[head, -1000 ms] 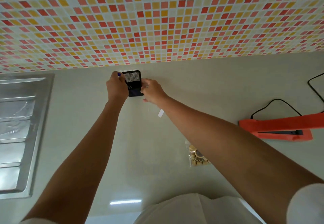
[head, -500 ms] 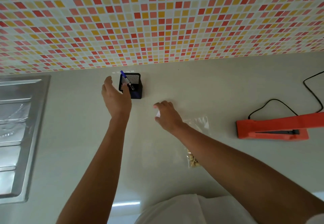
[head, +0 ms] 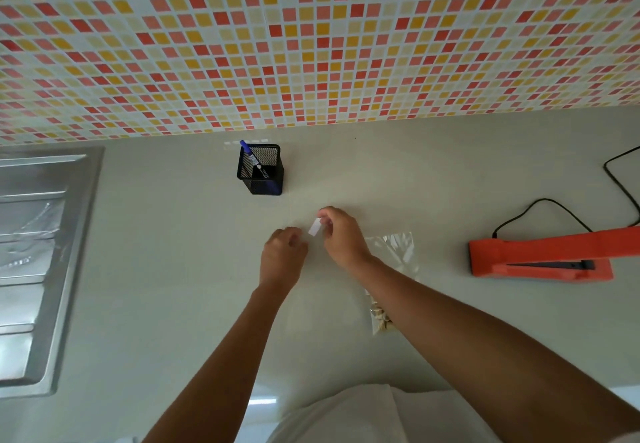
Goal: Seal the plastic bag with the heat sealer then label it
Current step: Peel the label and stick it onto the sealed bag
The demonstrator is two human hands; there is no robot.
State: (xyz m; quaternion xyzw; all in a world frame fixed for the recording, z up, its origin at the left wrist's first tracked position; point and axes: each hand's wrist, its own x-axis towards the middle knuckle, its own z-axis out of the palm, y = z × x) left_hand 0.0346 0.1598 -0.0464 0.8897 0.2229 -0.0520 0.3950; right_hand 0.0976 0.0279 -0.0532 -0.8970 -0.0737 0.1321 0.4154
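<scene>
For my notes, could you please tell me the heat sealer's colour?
Orange-red; the heat sealer shows in the head view.

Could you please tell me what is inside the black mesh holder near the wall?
A blue pen leans inside the black mesh holder, its cap poking above the rim. Nothing else shows; the holder's bottom is too dark to make out.

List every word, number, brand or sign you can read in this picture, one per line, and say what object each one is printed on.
No text can be read anywhere in this view.
Small white paper label, pinched in the right hand: appears blank.
Blue pen in the black mesh pen holder: a white band with markings, too small to read.
Orange heat sealer: no print visible.
Clear plastic bag: no print visible.
</scene>
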